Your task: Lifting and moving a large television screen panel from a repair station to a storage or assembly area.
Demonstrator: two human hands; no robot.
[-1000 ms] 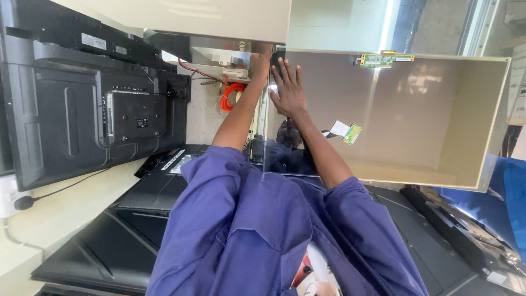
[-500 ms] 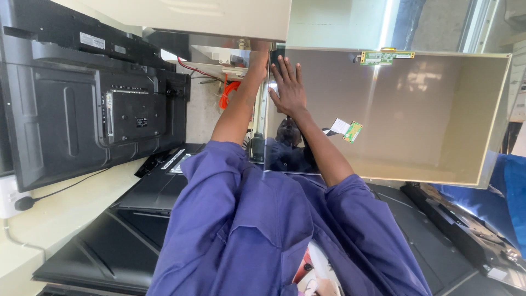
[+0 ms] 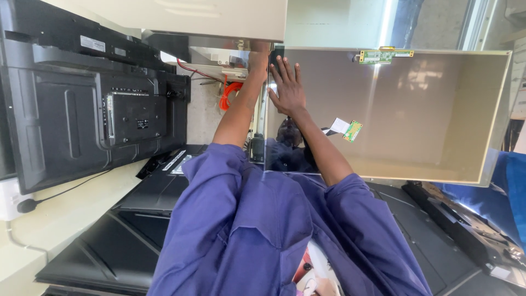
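A large, glossy beige-grey display panel [image 3: 416, 120] stands upright in front of me, with a green circuit strip [image 3: 386, 55] on its top edge and a small green board on a ribbon [image 3: 352, 130] against its face. My right hand [image 3: 287, 87] lies flat on the panel near its left edge, fingers spread. My left hand [image 3: 258, 57] reaches up to the panel's upper left corner and seems to hold that edge; its fingers are partly hidden. Blue sleeves cover both my arms to the elbow.
A black television [image 3: 104, 109] stands at the left with its back facing me, and its cable runs to a white wall socket [image 3: 11, 200]. More black sets lie flat below [image 3: 109, 241] and at the right [image 3: 466, 230]. Coiled orange cable [image 3: 227, 93] hangs behind the panel. Blue fabric [image 3: 512, 186] is at the far right.
Both hands stay on the panel in the same places. The view has only shifted slightly.
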